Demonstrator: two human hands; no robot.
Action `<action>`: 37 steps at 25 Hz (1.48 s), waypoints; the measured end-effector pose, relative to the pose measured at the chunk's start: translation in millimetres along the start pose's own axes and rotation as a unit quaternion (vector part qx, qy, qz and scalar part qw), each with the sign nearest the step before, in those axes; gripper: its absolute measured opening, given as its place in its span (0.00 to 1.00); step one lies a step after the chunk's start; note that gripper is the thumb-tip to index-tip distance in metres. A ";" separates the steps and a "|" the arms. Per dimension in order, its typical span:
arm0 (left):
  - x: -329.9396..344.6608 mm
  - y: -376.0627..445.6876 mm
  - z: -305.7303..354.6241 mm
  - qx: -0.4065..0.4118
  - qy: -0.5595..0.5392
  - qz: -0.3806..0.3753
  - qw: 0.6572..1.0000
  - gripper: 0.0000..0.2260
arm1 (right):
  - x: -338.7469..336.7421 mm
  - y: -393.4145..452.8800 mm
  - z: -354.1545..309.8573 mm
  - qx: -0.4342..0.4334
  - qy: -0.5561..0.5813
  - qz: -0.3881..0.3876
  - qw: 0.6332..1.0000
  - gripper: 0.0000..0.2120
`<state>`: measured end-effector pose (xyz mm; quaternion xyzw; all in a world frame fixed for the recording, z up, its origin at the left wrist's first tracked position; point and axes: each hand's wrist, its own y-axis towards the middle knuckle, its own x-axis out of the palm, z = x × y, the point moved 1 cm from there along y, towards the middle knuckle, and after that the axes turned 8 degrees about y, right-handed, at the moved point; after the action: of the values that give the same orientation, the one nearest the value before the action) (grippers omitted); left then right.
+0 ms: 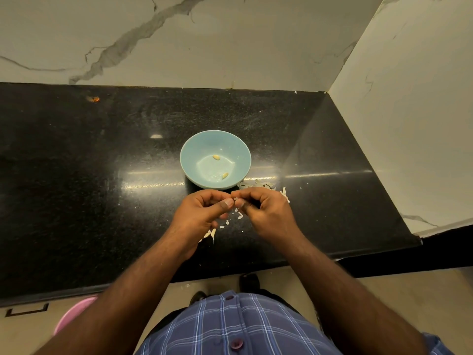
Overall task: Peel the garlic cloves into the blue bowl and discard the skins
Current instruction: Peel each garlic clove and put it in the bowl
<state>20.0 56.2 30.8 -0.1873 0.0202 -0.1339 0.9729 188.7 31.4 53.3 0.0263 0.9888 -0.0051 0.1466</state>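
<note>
We see both hands meeting just below the centre of the frame, over the black bench point(102, 175). The left hand point(202, 213) and the right hand point(266, 211) have their fingers curled inward, and the tips of thumb and forefinger of each come together on one small pale thing between them, a garlic clove point(235, 200); so each grip is narrow and holds that clove, though it is too small and too covered for us to tell how much skin is on it. Just above the hands, in the middle of the frame, stands the blue bowl point(194, 149), upright on the bench, with two peeled cloves point(216, 157) lying apart on its floor, one toward the upper left of the bowl and one toward its lower right. Pale skins point(258, 185) lie scattered on the bench beside the bowl's lower right edge, and more flakes show under and between the hands and near the left wrist. A marble wall point(230, 42) fills the upper part of the frame. At the bottom we see a blue checked shirt point(243, 326), and at the lower left part of a pink tub point(74, 313) on the floor.
</note>
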 end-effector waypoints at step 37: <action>3.5 -7.5 0.2 0.031 -0.001 0.025 0.999 0.04 | 13.9 -4.6 -14.7 0.197 0.124 0.003 0.973 0.07</action>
<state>21.5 48.6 33.9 -0.1570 0.0195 -0.1100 0.9813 170.8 27.7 63.3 0.0585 0.9787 -0.1960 0.0152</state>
